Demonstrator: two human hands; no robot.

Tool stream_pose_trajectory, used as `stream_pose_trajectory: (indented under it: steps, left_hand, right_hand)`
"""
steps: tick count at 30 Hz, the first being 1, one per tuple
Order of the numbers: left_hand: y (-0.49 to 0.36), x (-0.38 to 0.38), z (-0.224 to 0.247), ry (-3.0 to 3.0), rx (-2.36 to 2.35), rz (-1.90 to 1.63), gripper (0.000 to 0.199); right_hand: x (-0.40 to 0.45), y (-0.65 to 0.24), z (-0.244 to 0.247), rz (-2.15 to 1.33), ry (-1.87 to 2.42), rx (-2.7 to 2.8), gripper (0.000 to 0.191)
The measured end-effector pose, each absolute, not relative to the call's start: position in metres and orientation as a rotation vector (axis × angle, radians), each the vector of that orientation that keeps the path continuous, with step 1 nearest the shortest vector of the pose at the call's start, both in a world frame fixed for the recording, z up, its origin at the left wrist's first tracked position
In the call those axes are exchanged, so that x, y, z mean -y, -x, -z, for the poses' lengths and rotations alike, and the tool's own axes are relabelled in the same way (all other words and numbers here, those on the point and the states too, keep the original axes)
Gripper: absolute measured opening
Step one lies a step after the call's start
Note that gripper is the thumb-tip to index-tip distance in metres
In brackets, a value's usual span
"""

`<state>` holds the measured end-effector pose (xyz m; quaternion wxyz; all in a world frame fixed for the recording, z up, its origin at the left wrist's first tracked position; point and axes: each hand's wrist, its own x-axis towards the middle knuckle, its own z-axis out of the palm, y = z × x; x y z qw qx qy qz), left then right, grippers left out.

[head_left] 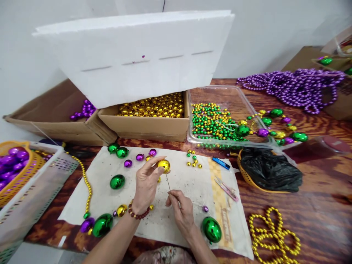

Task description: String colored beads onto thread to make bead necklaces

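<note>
Two hands busy over a pale cloth (96, 176) on the wooden counter (319, 194). Left hand (145, 185) has a shiny gold ball (164, 166) pinched between thumb and fingers, spread just the ball's width, around the middle of the scene. Right hand (180, 212) is nearer and a bit to the right, thumb and fingertips squeezed together on a thin needle (168, 181) that points up at the ball's underside. Can't tell if the tip is actually inside. Red bead bracelet (139, 215) on the left wrist, btw. Big green ball (211, 230) sits on the cloth just right of the right forearm, with pink-handled snips (226, 189) farther off, near the cloth's right edge. Cardboard box (145, 128) of gold beads (156, 106) stands on the far side.
</note>
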<state>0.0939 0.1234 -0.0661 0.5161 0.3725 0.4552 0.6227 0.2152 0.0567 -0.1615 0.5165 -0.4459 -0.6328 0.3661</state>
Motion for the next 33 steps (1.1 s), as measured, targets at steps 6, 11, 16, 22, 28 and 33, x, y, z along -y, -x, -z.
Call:
stream_pose_trajectory:
  steps: [6,11,16,22,28,33]
  left_hand:
    - [-0.091,-0.13,0.067,-0.841,-1.062,-1.523,0.033]
    - [-0.092,-0.13,0.065,-0.828,-1.048,-1.534,0.033]
    - [-0.094,-0.128,0.065,-0.834,-1.063,-1.53,0.033]
    - [-0.095,-0.125,0.07,-0.89,-1.058,-1.522,0.034]
    - [-0.095,-0.118,0.081,-1.043,-1.065,-1.493,0.03]
    - [-0.095,-0.114,0.08,-1.038,-1.106,-1.528,0.029]
  right_hand:
    - [-0.048,-0.217,0.177,-0.847,1.085,1.581,0.017]
    - [-0.049,-0.218,0.181,-0.837,1.085,1.588,0.017]
    - [-0.053,-0.216,0.183,-0.81,1.084,1.582,0.017]
    - [-0.056,-0.209,0.191,-0.779,1.11,1.531,0.018]
    - [-0.067,-0.204,0.178,-0.719,1.081,1.507,0.015]
    - [-0.069,-0.203,0.172,-0.731,1.072,1.527,0.016]
